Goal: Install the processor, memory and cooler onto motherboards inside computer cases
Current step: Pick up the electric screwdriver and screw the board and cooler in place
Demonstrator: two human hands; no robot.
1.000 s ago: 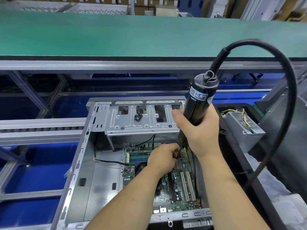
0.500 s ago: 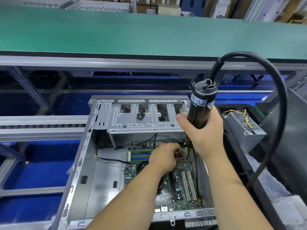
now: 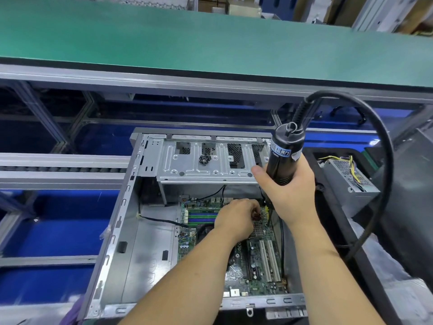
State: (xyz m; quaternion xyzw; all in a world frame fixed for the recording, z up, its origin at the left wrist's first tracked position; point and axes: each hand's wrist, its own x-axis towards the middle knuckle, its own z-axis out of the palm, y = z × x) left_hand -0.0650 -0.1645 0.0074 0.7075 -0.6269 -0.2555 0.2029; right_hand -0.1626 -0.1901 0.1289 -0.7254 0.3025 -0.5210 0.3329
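The big grey metal computer case [image 3: 131, 242] looks heavy and stiff, with thin, sharp edges. Inside lies the flat green motherboard [image 3: 255, 261], bumpy and easy to break, so touch only its edges. The right hand [image 3: 290, 191] has its grip tight around the smooth black electric screwdriver [image 3: 282, 160]. The left hand [image 3: 236, 219] pinches something small and dark red on the board.

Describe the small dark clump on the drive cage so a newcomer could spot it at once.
Start at the open grey computer case in the middle of the view, then look to its far end, where a flat metal drive cage spans the width. The dark clump sits on top, between two cut-out windows: the only loose, knobbly black item on that bare panel, possibly screws.
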